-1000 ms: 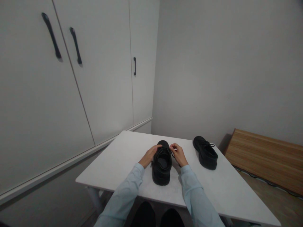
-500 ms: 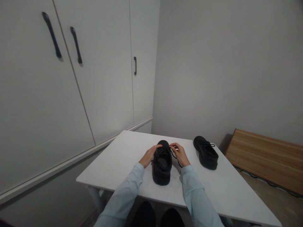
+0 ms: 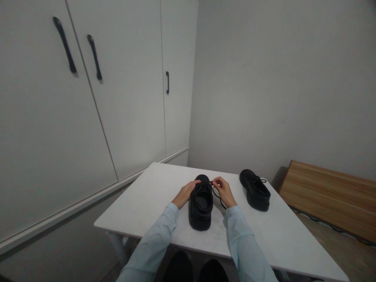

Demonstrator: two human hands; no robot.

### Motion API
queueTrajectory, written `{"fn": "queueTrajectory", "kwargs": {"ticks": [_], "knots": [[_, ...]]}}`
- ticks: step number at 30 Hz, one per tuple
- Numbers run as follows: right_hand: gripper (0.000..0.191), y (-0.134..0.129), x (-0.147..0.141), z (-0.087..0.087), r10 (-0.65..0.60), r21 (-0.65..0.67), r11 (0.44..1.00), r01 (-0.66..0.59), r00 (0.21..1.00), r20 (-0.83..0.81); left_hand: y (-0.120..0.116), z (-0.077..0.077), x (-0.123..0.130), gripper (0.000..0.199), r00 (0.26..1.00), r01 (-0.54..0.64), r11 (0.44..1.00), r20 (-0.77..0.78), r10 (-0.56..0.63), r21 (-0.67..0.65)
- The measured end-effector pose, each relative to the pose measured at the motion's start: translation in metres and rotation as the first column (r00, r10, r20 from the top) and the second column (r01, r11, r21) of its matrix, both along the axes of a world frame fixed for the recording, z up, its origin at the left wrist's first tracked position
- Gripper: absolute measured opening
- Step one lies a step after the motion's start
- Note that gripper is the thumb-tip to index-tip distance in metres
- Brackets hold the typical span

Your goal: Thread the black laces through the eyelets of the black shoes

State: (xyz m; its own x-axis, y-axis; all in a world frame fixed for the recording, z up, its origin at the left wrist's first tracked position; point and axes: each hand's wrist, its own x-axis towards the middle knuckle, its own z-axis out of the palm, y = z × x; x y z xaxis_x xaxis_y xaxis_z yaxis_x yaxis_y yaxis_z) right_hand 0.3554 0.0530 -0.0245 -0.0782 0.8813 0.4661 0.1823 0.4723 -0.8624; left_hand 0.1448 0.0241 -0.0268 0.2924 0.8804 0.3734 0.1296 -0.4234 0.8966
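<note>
A black lace-up shoe [image 3: 201, 211] stands on the white table with its toe pointing away from me. My left hand [image 3: 186, 193] lies against the shoe's left side, its fingertips on the front near the lacing; the fingers are close together. At the right side of the lacing, my right hand [image 3: 223, 190] pinches a black shoelace between thumb and finger. A loose length of lace [image 3: 217, 196] hangs down below that hand to the table.
A second black shoe [image 3: 257, 194], its lace tied in a bow, stands on the right of the white table [image 3: 138, 203]. White cabinets [image 3: 132, 98] rise on the left. A wood-grain panel [image 3: 329, 196] leans beyond the table at the right.
My right hand has shifted very slightly to the right, away from the shoe, with the lace in its fingers. My left hand stays in place.
</note>
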Motion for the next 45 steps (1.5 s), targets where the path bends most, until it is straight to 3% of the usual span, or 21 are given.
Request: {"fn": "queueTrajectory", "kwargs": {"ticks": [13,23,29,38,45], "knots": [[0.029,-0.008,0.001,0.01,0.069,0.007,0.998,-0.068,0.992,-0.107,-0.001,0.002,0.001,0.045,1.0,-0.016,1.0,-0.019,0.016,0.007],[0.025,-0.01,0.003,0.011,0.068,-0.064,0.995,-0.071,0.996,-0.052,0.001,-0.003,-0.001,0.049,0.992,-0.002,0.996,-0.124,0.014,0.092],[0.021,-0.009,0.006,0.006,0.053,-0.042,0.998,-0.05,0.996,0.073,0.001,-0.003,-0.001,0.049,0.992,-0.005,0.995,-0.128,0.017,0.098],[0.023,0.003,0.016,-0.01,-0.013,-0.024,1.0,0.017,0.986,0.167,0.0,-0.003,-0.002,0.048,0.993,-0.009,0.995,-0.116,0.02,0.097],[0.017,0.005,0.022,-0.016,-0.147,0.071,0.988,0.134,0.962,0.23,-0.001,-0.002,-0.002,0.048,0.991,-0.008,0.996,-0.129,0.02,0.093]]}}
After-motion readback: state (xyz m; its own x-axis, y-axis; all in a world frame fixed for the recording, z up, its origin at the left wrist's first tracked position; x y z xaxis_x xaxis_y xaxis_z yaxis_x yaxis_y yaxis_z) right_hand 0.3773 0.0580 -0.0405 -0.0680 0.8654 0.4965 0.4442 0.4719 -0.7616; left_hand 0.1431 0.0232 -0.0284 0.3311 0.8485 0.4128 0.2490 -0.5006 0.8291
